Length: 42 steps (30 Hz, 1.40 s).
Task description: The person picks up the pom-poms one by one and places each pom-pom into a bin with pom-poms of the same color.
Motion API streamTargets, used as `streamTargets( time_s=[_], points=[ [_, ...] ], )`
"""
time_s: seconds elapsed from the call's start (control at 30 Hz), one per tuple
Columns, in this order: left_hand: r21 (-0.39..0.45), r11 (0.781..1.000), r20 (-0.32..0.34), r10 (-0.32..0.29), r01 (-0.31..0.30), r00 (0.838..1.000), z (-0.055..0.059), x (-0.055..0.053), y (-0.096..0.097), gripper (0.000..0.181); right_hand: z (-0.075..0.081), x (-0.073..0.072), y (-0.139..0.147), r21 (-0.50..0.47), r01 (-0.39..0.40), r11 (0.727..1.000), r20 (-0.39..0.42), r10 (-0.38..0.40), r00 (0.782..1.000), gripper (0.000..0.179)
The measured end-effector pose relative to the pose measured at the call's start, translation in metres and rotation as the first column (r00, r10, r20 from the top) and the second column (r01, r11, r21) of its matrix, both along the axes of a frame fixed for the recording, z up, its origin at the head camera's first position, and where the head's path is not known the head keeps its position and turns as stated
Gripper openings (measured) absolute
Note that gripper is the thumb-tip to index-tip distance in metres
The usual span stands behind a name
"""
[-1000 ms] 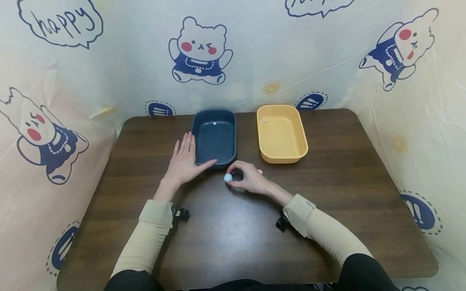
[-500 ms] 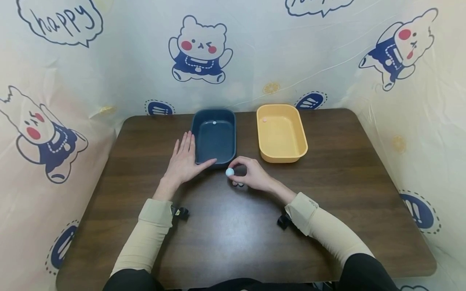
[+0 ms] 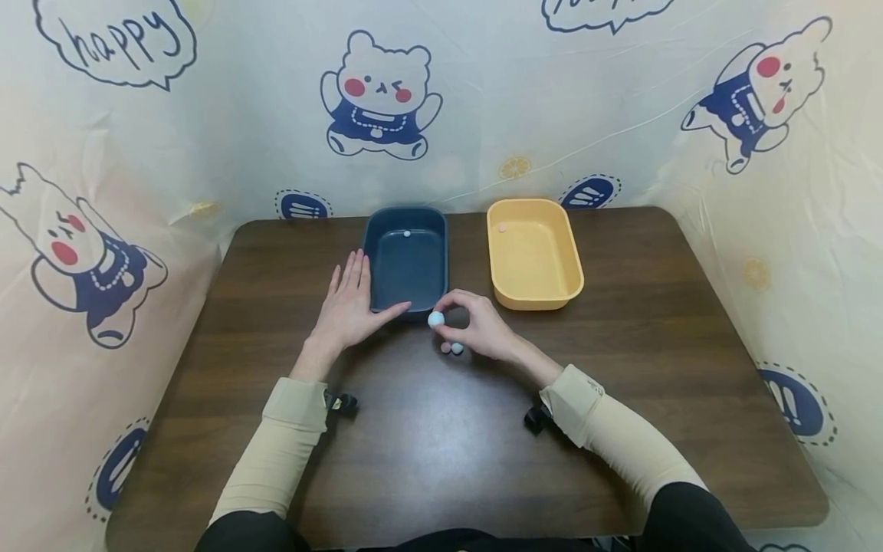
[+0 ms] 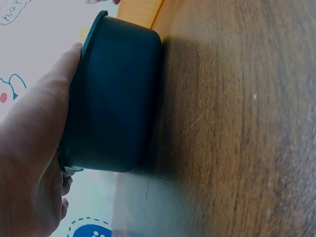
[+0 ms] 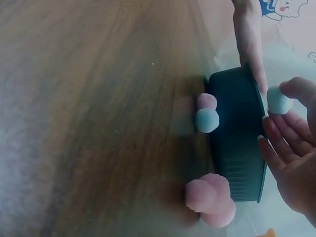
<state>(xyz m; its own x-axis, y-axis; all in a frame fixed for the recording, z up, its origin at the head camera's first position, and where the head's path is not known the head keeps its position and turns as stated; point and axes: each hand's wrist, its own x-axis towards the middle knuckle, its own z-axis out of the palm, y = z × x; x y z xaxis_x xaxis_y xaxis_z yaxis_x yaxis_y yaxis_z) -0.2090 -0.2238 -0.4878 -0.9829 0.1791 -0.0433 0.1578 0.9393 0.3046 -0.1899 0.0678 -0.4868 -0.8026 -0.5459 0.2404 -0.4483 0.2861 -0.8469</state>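
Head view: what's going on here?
A person's right hand pinches a light-blue ball by the near rim of the dark blue tub, which the left hand touches. On the table, a pink ball and another light-blue ball lie side by side; more pink balls lie nearby. The yellow tub stands to the right.

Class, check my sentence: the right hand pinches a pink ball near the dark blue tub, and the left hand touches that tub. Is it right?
No: the ball that the right hand pinches is light blue, not pink, as the right wrist view shows. It is near the dark blue tub, and the left hand touches that tub.
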Motion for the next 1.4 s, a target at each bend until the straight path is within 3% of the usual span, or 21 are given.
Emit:
streamTargets(
  time_s=[0.37,1.0,1.4],
  points=[
    [-0.014,1.0,-0.006,-0.003,0.003,1.0,-0.002,0.001,0.0,0.134,0.008,-0.009,0.0,-0.019,0.022,1.0,-0.042,-0.023,0.999,0.025],
    [-0.003,1.0,0.002,-0.006,0.006,1.0,0.0,0.001,-0.001,0.133,0.013,-0.04,-0.011,-0.009,0.105,0.994,0.012,-0.105,0.994,0.029],
    [-0.004,1.0,0.001,-0.004,0.004,1.0,0.0,0.001,0.0,0.134,0.012,-0.062,-0.019,0.014,0.116,0.993,-0.034,-0.115,0.993,0.029]
  ],
)
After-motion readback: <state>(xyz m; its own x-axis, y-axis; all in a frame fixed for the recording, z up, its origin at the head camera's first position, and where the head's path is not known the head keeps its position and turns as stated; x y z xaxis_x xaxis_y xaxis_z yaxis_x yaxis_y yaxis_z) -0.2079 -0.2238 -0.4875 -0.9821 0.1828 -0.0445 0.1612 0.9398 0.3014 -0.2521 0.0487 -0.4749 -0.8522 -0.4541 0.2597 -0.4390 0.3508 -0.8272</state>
